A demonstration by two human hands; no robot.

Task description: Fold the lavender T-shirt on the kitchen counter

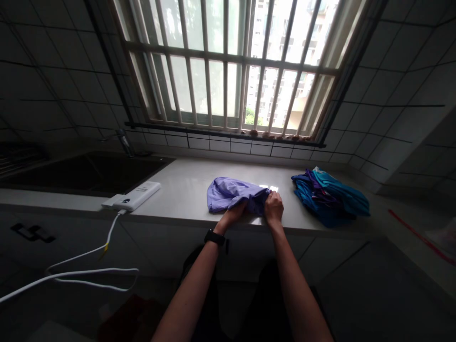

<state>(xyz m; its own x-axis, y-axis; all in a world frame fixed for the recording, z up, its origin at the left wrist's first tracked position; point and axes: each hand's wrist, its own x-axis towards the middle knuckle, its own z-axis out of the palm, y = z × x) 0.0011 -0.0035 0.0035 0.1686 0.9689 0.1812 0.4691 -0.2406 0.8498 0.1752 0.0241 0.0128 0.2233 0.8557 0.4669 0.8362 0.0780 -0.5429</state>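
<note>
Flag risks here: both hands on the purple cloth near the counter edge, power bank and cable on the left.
1. The purple cloth sits near the front edge of the counter, gripped by the left hand and right hand; a tug toward the body could drag it off.
2. The power bank rests at the edge, its cable looping below; a snag may pull it down.
3. The blue pile lies close by; a sweep could scatter it.

No readable text from my feed. White power bank [131,195] on the counter [185,190]: no legible brand or number. Lilac cloth [231,194] and blue-teal pile [329,195]: no label I can make out.
</note>
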